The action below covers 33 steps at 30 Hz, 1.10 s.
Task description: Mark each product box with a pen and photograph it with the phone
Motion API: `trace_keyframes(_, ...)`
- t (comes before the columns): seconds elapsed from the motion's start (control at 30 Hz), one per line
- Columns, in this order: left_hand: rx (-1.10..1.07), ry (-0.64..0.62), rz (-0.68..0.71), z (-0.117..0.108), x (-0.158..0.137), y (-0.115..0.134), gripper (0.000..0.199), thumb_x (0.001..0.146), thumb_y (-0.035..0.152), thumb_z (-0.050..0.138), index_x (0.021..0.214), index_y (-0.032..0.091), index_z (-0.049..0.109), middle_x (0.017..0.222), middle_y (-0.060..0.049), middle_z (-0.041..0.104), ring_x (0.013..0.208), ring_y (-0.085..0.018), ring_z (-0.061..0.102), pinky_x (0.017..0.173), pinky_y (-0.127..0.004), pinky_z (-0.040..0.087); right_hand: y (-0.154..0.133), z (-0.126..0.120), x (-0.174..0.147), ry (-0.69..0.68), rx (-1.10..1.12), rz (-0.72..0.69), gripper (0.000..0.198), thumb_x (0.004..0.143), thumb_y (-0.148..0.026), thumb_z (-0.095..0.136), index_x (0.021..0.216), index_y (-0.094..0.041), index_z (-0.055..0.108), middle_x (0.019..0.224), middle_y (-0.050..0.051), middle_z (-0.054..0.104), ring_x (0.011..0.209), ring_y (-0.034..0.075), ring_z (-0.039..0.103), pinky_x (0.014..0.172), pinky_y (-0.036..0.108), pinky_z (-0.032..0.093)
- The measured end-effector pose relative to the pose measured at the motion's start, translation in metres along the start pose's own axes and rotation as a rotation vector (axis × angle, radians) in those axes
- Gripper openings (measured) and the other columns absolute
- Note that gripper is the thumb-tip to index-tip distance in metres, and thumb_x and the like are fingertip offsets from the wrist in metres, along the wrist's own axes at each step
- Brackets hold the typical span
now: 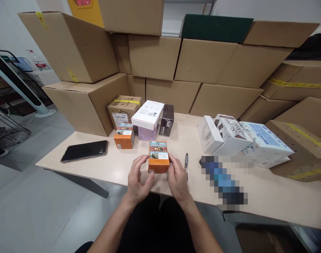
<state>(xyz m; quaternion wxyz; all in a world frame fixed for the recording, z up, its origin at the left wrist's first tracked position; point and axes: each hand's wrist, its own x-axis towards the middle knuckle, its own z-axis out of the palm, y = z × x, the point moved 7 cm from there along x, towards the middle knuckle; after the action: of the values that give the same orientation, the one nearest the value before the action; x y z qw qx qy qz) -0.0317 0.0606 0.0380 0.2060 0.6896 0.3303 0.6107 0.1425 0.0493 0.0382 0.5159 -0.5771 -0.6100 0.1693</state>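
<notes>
A small orange box (159, 161) with a printed blue and white top stands between my hands near the table's front edge. My left hand (139, 177) is closed against its left side, with the thumb at the lower front corner. On the opposite side my right hand (178, 176) grips the box, its fingers partly hidden. A pen (186, 161) lies just right of my right hand. Behind and to the left sits a similar orange box (124, 137). A white flat box (148, 114) rests on a purple box (147, 134), beside a dark box (167, 120).
Large cardboard boxes (155, 56) are stacked along the back of the table (176, 140). A phone (84, 151) lies at the left. White boxes (232, 135) and a brown taped box (300, 151) stand at the right, behind a pixelated item (223, 181).
</notes>
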Motion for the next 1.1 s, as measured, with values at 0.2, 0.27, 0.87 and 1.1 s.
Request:
trace_keyframes(0.2,0.045,-0.028,-0.158,0.0,0.005,-0.005,0.04,0.087,0.022,0.061,0.127,0.022,0.053,0.124,-0.011,0.06,0.116,-0.025,0.06,0.101,-0.045,0.051,-0.009,-0.003,-0.004,-0.004,-0.001,-0.053,0.045,0.101,-0.036,0.037,0.144,-0.024,0.044,0.131,0.011,0.057,0.122,0.022,0.056,0.103,0.043,0.048)
trace_keyframes(0.27,0.069,-0.101,-0.128,0.002,0.009,-0.001,0.04,0.088,0.022,0.059,0.128,0.022,0.055,0.125,-0.011,0.061,0.119,-0.026,0.058,0.103,-0.046,0.049,-0.015,-0.001,-0.005,-0.056,-0.022,-0.124,0.046,0.099,-0.041,0.043,0.141,-0.024,0.047,0.13,0.012,0.055,0.124,0.023,0.053,0.104,0.044,0.047)
trace_keyframes(0.87,0.19,-0.213,0.047,0.011,0.015,0.015,0.036,0.09,0.018,0.061,0.125,0.026,0.06,0.138,-0.01,0.053,0.13,-0.026,0.048,0.108,-0.05,0.043,-0.011,-0.015,-0.005,0.149,-0.317,-0.135,0.042,0.095,-0.046,0.05,0.125,-0.016,0.055,0.119,0.014,0.056,0.112,0.027,0.051,0.096,0.051,0.046)
trace_keyframes(1.1,0.236,-0.284,-0.047,0.018,0.012,0.005,0.039,0.092,0.023,0.059,0.13,0.029,0.06,0.141,-0.011,0.048,0.136,-0.027,0.041,0.107,-0.046,0.043,0.011,-0.059,-0.005,0.165,-0.577,-0.026,0.041,0.1,-0.032,0.037,0.123,-0.011,0.063,0.105,0.016,0.056,0.099,0.027,0.055,0.088,0.044,0.049)
